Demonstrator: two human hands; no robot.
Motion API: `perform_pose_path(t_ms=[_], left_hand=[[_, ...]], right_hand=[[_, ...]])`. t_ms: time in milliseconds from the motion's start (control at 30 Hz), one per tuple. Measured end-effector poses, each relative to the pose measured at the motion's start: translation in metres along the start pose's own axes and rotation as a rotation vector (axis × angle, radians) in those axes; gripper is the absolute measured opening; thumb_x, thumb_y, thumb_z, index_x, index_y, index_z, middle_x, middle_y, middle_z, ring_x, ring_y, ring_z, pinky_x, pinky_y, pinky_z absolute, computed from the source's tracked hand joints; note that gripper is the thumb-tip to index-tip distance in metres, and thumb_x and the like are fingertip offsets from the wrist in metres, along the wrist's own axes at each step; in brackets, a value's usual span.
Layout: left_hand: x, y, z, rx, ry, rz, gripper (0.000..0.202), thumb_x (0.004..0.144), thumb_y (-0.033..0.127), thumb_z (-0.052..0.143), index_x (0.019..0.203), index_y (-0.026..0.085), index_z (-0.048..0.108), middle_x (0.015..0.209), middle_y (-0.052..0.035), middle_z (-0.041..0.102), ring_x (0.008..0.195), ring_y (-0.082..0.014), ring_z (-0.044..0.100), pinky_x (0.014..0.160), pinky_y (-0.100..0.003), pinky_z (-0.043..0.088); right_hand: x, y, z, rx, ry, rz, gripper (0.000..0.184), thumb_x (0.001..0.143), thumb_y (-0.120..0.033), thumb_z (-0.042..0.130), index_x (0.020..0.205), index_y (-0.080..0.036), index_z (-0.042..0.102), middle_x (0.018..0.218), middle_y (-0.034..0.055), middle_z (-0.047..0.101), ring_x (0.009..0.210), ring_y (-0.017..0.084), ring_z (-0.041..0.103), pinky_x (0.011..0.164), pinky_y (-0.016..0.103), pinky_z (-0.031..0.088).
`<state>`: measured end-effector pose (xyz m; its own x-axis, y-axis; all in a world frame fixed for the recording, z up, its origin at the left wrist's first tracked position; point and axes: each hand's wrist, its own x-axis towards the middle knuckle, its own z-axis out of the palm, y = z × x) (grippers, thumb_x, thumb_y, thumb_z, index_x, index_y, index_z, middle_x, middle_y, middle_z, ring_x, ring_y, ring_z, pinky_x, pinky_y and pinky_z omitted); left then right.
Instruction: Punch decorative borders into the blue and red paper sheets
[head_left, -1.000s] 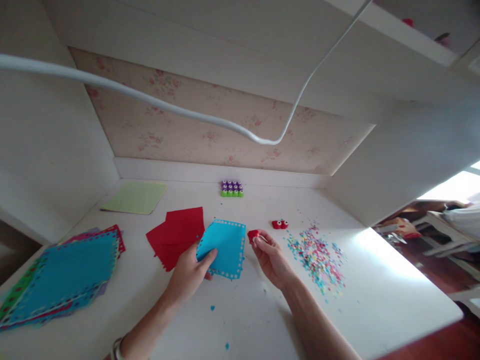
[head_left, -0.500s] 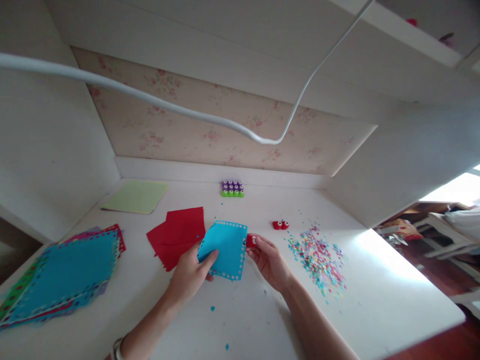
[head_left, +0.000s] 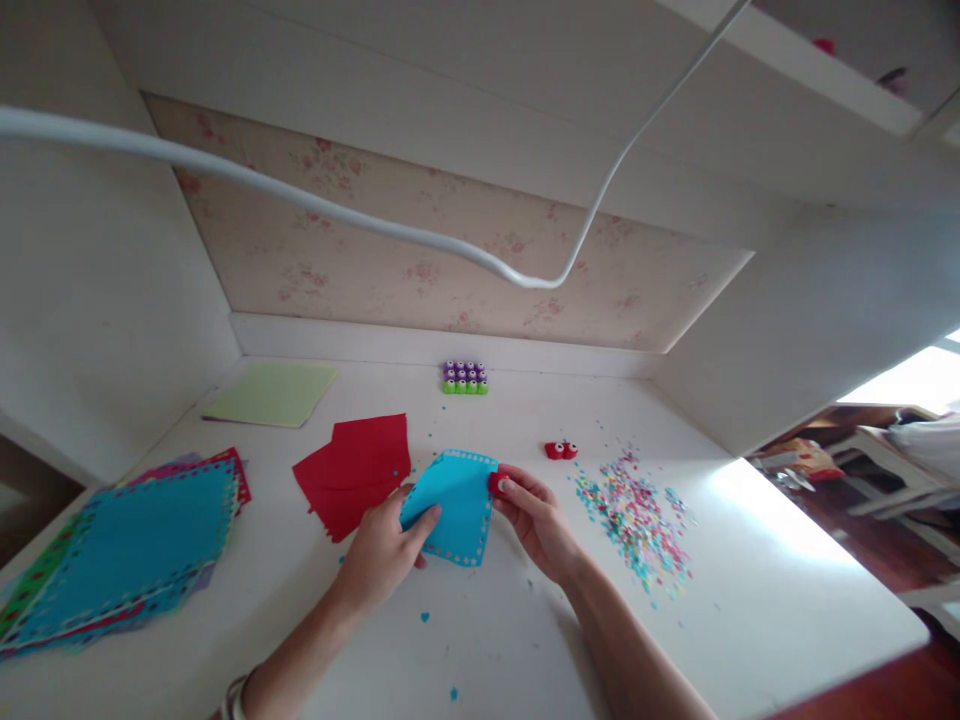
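Blue sheet (head_left: 455, 497), pinched at eight o'clock by thumb and fingers of left hand (head_left: 381, 548), with red punch (head_left: 498, 484) at two o'clock, by its twelve-to-six edge, clasped in nearer right hand (head_left: 538, 517).

Bare forearms (head_left: 613, 625), bare left hand (head_left: 381, 548), bare right hand (head_left: 541, 530), pale, dark-edged left wristband (head_left: 237, 698)
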<state>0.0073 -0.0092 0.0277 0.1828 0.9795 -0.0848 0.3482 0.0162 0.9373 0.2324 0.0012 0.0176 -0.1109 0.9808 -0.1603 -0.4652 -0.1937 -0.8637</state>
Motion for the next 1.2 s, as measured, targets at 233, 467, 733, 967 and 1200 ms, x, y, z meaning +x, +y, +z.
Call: perform_pose_path(t_ms=[233,467,733,967,1200], left_hand=[[0.0017,-0.0027,0.0014,-0.001,-0.042,-0.022,0.047,0.086,0.054,0.054,0.114,0.016,0.059,0.083,-0.0056,0.071,0.051,-0.0191,0.067,0.044,-0.026,0.051],[0.0017,-0.0071,0.0029,-0.031,-0.041,-0.039,0.056,0.085,0.056,0.056,0.127,0.018,0.053,0.093,-0.0072,0.071,0.055,-0.0204,0.068,0.042,-0.027,0.051],[0.0022,-0.0063,0.0031,-0.063,-0.07,-0.043,0.057,0.084,0.056,0.057,0.127,0.018,0.054,0.095,-0.0084,0.072,0.058,-0.0225,0.069,0.043,-0.029,0.052],[0.0024,-0.0059,0.0033,-0.082,-0.067,-0.044,0.056,0.084,0.054,0.058,0.127,0.018,0.055,0.099,-0.009,0.072,0.053,-0.0196,0.067,0.042,-0.028,0.052],[0.0018,-0.0058,0.0032,-0.09,-0.068,-0.06,0.058,0.083,0.053,0.058,0.13,0.019,0.053,0.104,-0.0088,0.071,0.052,-0.0181,0.066,0.042,-0.027,0.051]], right_hand=[[-0.0016,-0.0027,0.0018,-0.066,-0.066,0.02,0.027,0.081,-0.033,0.075,0.102,-0.016,0.073,0.098,0.0072,0.072,0.085,0.015,0.063,0.083,0.029,0.048],[-0.0022,-0.0027,0.0008,-0.087,-0.083,0.062,0.029,0.078,-0.034,0.078,0.098,-0.014,0.073,0.095,0.0073,0.071,0.083,0.014,0.063,0.082,0.028,0.049],[-0.0021,-0.0013,0.0035,-0.013,-0.087,0.098,0.025,0.08,-0.03,0.076,0.1,-0.014,0.07,0.094,0.0075,0.072,0.083,0.016,0.065,0.083,0.032,0.051],[-0.0038,-0.0018,0.0071,0.056,-0.092,0.125,0.022,0.082,-0.03,0.074,0.093,-0.011,0.071,0.091,0.0081,0.072,0.082,0.016,0.066,0.083,0.029,0.053],[-0.0015,0.0009,0.0038,0.054,-0.044,0.148,0.02,0.081,-0.031,0.076,0.086,-0.013,0.07,0.082,0.0046,0.07,0.071,0.012,0.065,0.069,0.024,0.053]])
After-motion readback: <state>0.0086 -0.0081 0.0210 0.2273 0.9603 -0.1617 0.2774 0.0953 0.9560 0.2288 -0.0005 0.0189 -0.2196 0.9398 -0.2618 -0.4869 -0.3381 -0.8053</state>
